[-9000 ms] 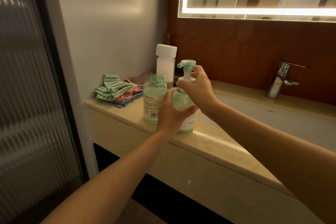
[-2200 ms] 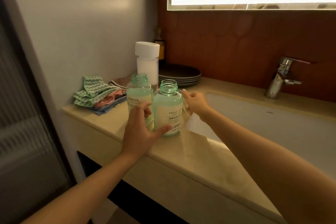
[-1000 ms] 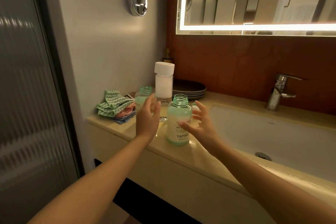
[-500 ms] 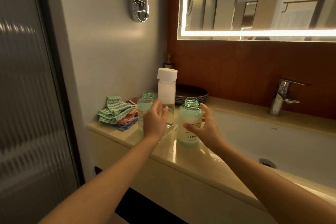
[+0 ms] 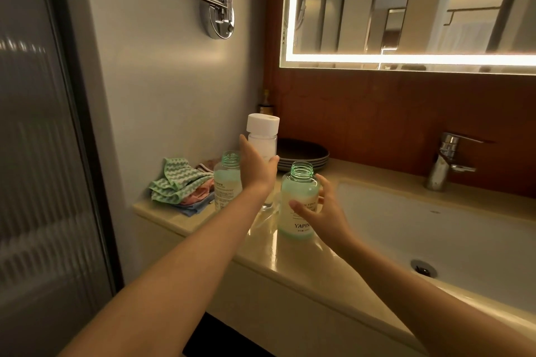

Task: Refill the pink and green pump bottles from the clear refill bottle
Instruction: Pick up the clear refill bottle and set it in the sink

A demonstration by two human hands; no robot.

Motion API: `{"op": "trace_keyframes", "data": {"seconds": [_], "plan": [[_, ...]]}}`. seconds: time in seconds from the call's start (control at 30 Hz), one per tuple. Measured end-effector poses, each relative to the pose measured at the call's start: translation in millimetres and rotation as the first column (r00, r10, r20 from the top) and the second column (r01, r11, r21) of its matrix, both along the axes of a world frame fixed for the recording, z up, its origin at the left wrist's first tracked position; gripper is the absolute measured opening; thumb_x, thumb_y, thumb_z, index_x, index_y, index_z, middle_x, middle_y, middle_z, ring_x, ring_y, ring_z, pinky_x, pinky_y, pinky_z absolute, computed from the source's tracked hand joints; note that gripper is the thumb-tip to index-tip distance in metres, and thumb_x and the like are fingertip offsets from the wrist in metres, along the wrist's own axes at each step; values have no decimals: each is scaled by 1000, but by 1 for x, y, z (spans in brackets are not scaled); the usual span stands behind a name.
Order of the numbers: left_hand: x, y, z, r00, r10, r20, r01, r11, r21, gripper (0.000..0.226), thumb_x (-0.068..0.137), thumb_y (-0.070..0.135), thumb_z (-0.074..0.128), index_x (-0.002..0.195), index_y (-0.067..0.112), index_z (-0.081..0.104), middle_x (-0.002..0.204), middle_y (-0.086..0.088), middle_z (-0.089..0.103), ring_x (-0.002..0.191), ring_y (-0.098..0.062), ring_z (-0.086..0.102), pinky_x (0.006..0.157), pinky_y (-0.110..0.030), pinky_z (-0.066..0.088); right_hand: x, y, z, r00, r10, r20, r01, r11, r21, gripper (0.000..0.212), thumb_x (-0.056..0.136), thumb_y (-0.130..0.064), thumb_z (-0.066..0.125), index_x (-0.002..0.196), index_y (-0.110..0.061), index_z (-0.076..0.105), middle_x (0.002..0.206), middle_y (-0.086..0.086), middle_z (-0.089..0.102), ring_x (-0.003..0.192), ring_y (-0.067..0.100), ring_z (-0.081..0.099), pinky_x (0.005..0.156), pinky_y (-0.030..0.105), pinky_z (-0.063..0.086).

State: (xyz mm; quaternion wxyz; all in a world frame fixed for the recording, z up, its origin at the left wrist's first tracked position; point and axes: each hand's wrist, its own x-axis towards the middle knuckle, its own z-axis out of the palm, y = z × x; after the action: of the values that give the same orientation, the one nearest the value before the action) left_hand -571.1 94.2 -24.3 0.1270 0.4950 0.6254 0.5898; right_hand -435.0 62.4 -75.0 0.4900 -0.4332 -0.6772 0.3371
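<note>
Head view: left hand (image 5: 256,172) half hides refill bottle (image 5: 262,144).

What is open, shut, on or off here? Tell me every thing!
refill bottle, upright, white cap on
near green bottle, upright, top off
far green bottle, upright, top off
tap, off
mirror light, on
left hand, fingers straight, at the refill bottle
right hand, around the near green bottle, grip unclear

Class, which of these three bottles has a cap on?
The tall clear bottle by the left hand; the left green bottle and the right green bottle have bare open necks.
</note>
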Motion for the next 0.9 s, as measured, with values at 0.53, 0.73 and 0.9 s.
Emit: {"op": "trace_keyframes", "data": {"seconds": [0.53,0.73,0.9], "plan": [[4,18,18,967,220,-125,-231,970,-78,61,72,21,77,119,5,42,122,-13,53,108,-29,55,80,-38,48,0,4,-4,1000,-4,-19,4,1000,-3,77,77,-24,71,140,-25,26,117,-7,45,103,9,47,79,21,45],[0,16,39,982,159,-102,-162,986,-22,57,69,18,79,114,5,45,118,-12,57,106,-30,56,79,-36,46,0,4,-5,1000,2,-17,-3,1000,-8,77,77,-23,72,139,-26,27,122,-3,47,105,11,49,90,34,48],[-2,4,79,983,115,-140,-105,991,79,60,69,18,79,118,5,46,121,-12,57,110,-28,55,86,-33,45,-1,4,-1,1000,1,19,0,1000,-27,81,76,-26,72,141,-26,23,136,5,44,113,15,47,96,40,46]]}}
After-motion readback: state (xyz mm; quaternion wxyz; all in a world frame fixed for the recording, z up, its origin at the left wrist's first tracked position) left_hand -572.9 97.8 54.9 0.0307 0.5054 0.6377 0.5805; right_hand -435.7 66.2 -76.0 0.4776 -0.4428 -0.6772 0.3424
